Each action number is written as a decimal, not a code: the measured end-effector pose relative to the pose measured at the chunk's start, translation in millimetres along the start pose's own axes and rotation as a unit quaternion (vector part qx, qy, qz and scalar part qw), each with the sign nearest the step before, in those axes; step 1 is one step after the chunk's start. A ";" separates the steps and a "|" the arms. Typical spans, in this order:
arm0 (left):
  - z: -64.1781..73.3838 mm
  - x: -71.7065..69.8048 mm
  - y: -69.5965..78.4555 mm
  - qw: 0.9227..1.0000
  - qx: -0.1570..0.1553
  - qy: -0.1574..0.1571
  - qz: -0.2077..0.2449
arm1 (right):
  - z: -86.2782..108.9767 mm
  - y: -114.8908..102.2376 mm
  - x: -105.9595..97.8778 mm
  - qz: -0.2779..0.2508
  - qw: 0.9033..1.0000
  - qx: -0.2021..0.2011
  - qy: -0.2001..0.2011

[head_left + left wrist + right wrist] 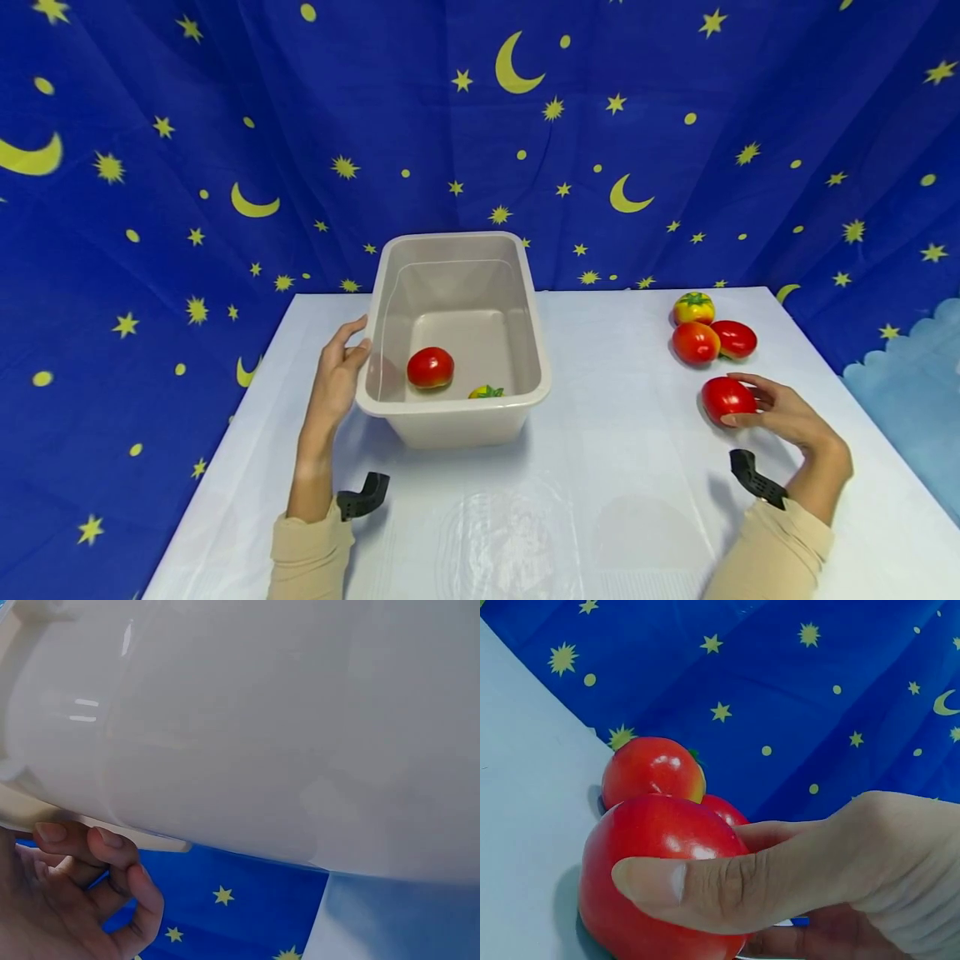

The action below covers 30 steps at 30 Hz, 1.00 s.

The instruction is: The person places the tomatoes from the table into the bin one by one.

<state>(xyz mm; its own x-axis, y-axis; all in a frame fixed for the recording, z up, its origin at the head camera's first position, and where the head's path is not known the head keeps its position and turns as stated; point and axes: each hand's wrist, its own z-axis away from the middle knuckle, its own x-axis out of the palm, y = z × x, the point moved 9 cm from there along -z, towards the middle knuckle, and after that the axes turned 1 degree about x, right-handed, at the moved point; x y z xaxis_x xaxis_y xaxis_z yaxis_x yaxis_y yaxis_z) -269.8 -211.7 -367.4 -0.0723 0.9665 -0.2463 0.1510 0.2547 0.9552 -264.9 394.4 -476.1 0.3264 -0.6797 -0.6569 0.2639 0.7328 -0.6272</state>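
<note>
Right grip [787,417] pinching red tomato [723,400] at frame's right; bin [457,428] lying well leftward of tomato, near frame's centre; left grip [336,373] touching bin, clasp unclear.

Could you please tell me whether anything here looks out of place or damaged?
Nothing stands out. The grey bin shows no visible damage, with two tomatoes inside, one partly hidden. The right hand holds a red tomato, and three more tomatoes lie beyond it on the white table; no spill shows.
</note>
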 end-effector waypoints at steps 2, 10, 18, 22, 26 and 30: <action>0.0 0.0 -0.3 1.000 0.001 0.000 0.001 | 0.3 -1.2 -0.9 0.002 1.000 -0.005 0.008; -0.4 0.4 -0.3 1.000 0.005 -0.004 0.014 | 0.0 -15.0 -5.2 -0.002 0.998 -0.050 0.044; -0.7 0.1 -2.0 1.000 0.005 -0.002 0.016 | -2.1 -36.9 -2.5 -0.011 0.997 -0.067 0.044; -0.2 -0.6 -3.5 1.000 0.001 0.000 0.011 | -4.3 -51.3 -0.1 -0.013 0.995 -0.081 0.047; -0.5 -1.1 -3.2 1.000 -0.002 0.001 0.012 | -6.1 -66.6 1.9 -0.023 0.993 -0.103 0.062; -2.2 -0.1 -2.5 1.000 0.000 -0.002 0.017 | -7.5 -80.7 5.6 -0.032 0.989 -0.121 0.073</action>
<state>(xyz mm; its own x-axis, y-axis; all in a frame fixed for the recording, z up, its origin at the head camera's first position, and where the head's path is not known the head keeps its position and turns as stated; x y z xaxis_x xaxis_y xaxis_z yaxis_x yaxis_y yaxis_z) -272.4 -212.5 -369.3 -0.0637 0.9747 -0.2140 0.1530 0.2215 0.9631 -291.2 331.2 -432.3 0.1768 -0.7342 -0.6555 0.0480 0.6717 -0.7393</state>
